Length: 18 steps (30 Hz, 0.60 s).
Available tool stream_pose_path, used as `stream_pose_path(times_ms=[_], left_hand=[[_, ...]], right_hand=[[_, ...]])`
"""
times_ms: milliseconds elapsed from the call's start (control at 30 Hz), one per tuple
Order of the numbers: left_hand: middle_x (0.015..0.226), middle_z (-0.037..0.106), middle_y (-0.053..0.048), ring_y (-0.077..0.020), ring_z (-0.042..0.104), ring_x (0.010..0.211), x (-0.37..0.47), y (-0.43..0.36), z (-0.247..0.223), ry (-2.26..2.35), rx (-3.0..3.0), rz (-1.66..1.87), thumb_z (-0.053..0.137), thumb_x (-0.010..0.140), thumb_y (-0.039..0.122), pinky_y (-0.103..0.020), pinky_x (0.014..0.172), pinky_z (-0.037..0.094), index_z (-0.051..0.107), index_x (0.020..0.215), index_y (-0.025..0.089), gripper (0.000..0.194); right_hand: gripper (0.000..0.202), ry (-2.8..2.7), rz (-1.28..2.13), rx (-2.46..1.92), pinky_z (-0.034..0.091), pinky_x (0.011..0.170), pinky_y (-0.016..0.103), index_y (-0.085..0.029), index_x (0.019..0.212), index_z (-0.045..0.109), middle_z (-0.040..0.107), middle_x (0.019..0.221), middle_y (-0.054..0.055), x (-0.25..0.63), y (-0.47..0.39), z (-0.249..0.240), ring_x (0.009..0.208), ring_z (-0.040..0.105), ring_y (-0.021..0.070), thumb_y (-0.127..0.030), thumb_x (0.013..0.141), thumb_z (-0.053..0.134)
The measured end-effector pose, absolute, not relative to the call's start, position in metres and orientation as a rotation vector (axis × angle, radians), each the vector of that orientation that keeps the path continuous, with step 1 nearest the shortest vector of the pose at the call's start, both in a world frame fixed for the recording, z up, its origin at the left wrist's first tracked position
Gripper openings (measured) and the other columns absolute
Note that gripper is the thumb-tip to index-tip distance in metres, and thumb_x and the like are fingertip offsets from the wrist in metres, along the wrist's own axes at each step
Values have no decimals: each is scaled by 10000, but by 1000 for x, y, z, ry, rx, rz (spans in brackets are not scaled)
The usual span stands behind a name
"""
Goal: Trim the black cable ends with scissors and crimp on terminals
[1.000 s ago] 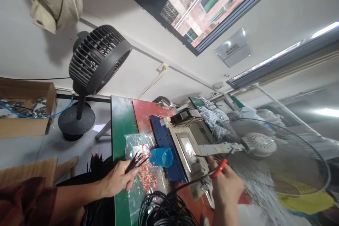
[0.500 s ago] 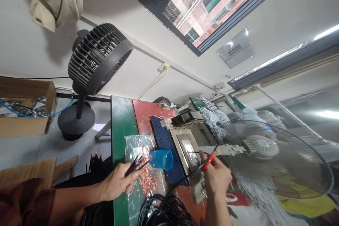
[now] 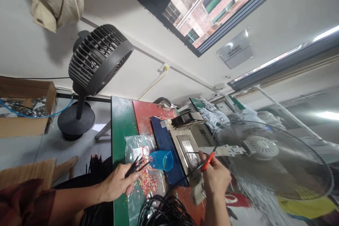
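We see the left hand [image 3: 120, 183] over the near side of the counter [image 3: 119, 171], its thumb and fingers pinching a small bunch of black wires [image 3: 135, 167]. The wires fan out a little toward their tips, which reach up to the right and come near the blue cup [image 3: 160, 160].

The right hand [image 3: 216, 176] is in front of the machine [image 3: 169, 152], with the fingers curled closed around a red handle [image 3: 208, 161]; it probably belongs to a hand tool, though we cannot make out its full shape. A thin dark tip [image 3: 192, 152] juts leftward from this hand across the machine's metal face. A black cable [image 3: 191, 174] slants between the right hand and the coil [image 3: 162, 213], which lies heaped at the bottom edge of our view, between the two arms.

Beneath the cup and beside the left hand we see a clear bag [image 3: 131, 194] spread on the green part of the counter, with red and yellow bits [image 3: 148, 183] scattered across it. Behind it, a red mat [image 3: 143, 116] covers part of the surface.

To the right of the right hand we see a large wire-guarded fan [image 3: 265, 148]. On the left, a grey fan [image 3: 100, 60] stands on the floor [image 3: 47, 148] near an open carton [image 3: 23, 127].
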<state>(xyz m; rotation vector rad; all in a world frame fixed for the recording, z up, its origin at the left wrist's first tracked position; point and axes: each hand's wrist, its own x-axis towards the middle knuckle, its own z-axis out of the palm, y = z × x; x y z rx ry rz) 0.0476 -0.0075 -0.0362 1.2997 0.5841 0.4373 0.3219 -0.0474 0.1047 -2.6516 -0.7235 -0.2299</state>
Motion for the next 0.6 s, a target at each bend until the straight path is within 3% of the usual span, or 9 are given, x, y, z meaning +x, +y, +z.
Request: stream_pose_path(times_ms=[333,600], left_hand=[[411,453,64,-65,393,388,47,-7,-32,568,1286,432,380,866,544,-183,455,332,528,773,144,437],[425,473,60,-66,415,410,45,-6,-29,587,1302,423,378,867,541,-187,490,357,548,782,139,445]], right_hand=[[578,-755,-246,-2637,364,494,263,-107,799,749,475,361,22,318,-45,106,484,529,205,-620,651,527],[596,-756,-244,-2665,367,516,266,-116,841,743,516,399,34,322,-46,104,500,530,204,-634,655,515]])
